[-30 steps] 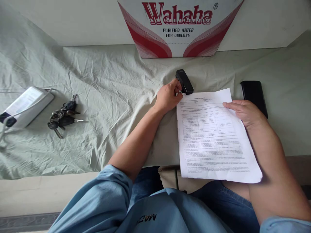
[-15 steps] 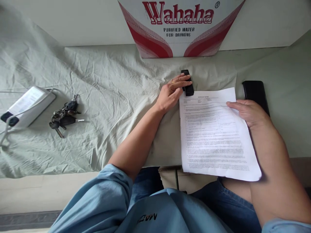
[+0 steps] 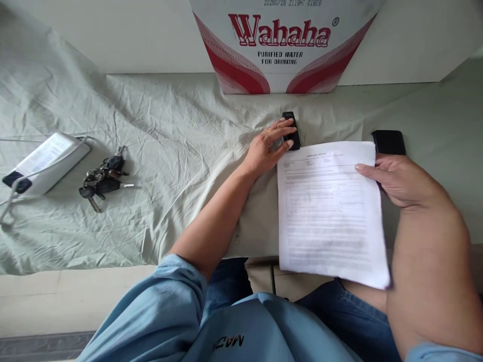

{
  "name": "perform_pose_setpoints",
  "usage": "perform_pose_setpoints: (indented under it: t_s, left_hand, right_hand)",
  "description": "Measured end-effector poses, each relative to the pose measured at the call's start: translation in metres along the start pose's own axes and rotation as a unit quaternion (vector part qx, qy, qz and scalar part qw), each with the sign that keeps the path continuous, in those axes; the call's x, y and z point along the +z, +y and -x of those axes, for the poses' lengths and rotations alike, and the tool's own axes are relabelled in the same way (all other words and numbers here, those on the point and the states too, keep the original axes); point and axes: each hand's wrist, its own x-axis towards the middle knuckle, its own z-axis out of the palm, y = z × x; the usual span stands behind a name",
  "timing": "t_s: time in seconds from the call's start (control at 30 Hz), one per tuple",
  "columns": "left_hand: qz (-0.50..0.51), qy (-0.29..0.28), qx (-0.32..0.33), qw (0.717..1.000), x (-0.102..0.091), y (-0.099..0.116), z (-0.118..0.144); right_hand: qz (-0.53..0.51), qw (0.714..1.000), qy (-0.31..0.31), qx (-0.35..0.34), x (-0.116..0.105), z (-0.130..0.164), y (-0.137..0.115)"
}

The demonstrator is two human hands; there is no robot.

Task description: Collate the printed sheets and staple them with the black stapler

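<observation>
My left hand (image 3: 266, 148) lies over a small black stapler (image 3: 296, 136), fingers across its top and thumb at its near end. The stapler stands at the upper left corner of several printed sheets of paper (image 3: 328, 216). The top sheet carries small print and a ruled table. At the right edge of the paper my right hand (image 3: 396, 178) pinches the sheets, thumb on top and the other fingers underneath, largely hidden. The paper's lower end reaches over the table's front edge, above my lap.
A Wahaha water carton (image 3: 281, 50) stands at the back against a white panel. Behind my right hand lies a flat black rectangular object (image 3: 390, 142). To the left are a bunch of keys (image 3: 105, 178) and a white box-shaped device (image 3: 64, 156) with a cable. Wrinkled pale green cloth (image 3: 169, 125) covers the table.
The sheets have turned slightly, their lower right corner swinging left, and their top edge now meets the stapler's near end. My right hand has shifted slightly, still holding them. My left hand stays on the stapler.
</observation>
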Motion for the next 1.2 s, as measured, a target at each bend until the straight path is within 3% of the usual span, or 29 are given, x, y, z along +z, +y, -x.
perform_pose_setpoints:
  t_s: [0.07,0.17,0.33,0.5,0.73,0.93,1.2]
  left_hand:
    - [0.046,0.052,-0.029,0.997,0.001,-0.004,0.000]
    - [0.114,0.104,-0.099,0.983,0.002,-0.007,0.000]
    - [0.207,0.057,-0.165,0.963,0.002,0.008,0.003]
    - [0.222,-0.015,-0.148,0.964,0.001,0.025,0.006]
    - [0.237,0.031,-0.174,0.955,0.004,0.017,0.008]
    - [0.213,0.050,-0.190,0.957,0.002,0.014,0.010]
    - [0.203,0.036,-0.184,0.961,0.005,0.014,0.009]
  right_hand:
    - [0.008,1.000,-0.020,-0.023,-0.009,0.011,-0.007]
    - [-0.014,0.996,0.030,-0.086,-0.017,0.020,-0.015]
    - [-0.066,0.985,0.112,-0.118,-0.009,0.005,-0.016]
    - [-0.077,0.983,0.111,-0.120,0.002,-0.016,-0.005]
    - [-0.111,0.980,0.103,-0.128,0.010,-0.034,0.003]
    - [-0.096,0.952,0.191,-0.220,0.009,-0.050,0.000]
    - [-0.044,0.931,0.262,-0.251,-0.001,-0.060,0.008]
